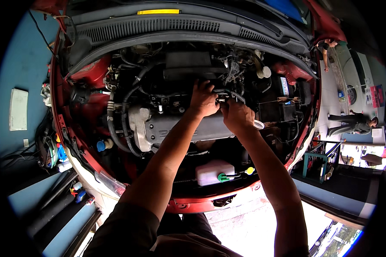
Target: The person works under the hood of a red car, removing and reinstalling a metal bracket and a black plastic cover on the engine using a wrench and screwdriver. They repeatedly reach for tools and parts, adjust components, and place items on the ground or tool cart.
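Reaching across the crosswise engine cover (pixel 211 127), we bring left hand (pixel 205 100) and right hand (pixel 238 115) close together, grips unclear.

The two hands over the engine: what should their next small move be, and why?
Perhaps ease the right hand slightly aside: it sits close beside the left hand at the rear edge of the grey engine cover, near a hose, and its curled fingers hide whatever they may be touching.

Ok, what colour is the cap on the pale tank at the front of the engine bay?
The cap is green, seen in the head view.
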A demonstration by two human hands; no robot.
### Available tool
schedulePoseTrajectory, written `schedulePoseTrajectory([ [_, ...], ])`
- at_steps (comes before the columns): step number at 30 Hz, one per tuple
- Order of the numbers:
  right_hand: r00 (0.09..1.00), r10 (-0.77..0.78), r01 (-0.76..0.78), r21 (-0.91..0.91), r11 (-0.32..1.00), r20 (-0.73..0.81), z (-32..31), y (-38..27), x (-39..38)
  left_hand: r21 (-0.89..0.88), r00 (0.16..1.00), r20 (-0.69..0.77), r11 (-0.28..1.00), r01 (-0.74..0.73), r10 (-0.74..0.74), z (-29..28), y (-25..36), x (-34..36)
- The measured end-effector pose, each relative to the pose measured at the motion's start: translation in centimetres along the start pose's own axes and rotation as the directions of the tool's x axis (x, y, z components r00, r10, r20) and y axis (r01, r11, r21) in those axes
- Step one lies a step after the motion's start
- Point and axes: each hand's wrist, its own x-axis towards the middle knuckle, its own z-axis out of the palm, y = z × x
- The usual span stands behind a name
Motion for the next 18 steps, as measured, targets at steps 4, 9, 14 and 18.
schedulePoseTrajectory([
  [4, 0.99, -0.142, 0.141, -0.037, 0.989, -0.007, -0.4, -0.3, -0.4, -0.033, 1.0, -0.024, 0.999, 0.001, -0.002, 0.2, -0.2, -0.3],
  [9, 0.978, 0.16, -0.162, 0.006, 0.987, 0.135, -0.6, -0.1, 0.9, 0.015, 1.0, -0.019, 1.0, 0.01, -0.01, 0.7, -0.3, 0.2],
  [14, 0.935, -0.27, 0.288, 0.048, 0.957, -0.229, 0.6, 0.1, 0.0, 0.04, 0.999, -0.045, 0.999, -0.014, 0.016, 1.3, -0.5, 0.2],
  [18, 0.972, 0.206, -0.21, 0.024, 0.977, 0.118, -0.7, -0.2, 0.3, 0.012, 0.997, -0.082, 1.0, -0.007, 0.008, 1.4, -0.5, -0.1],
])
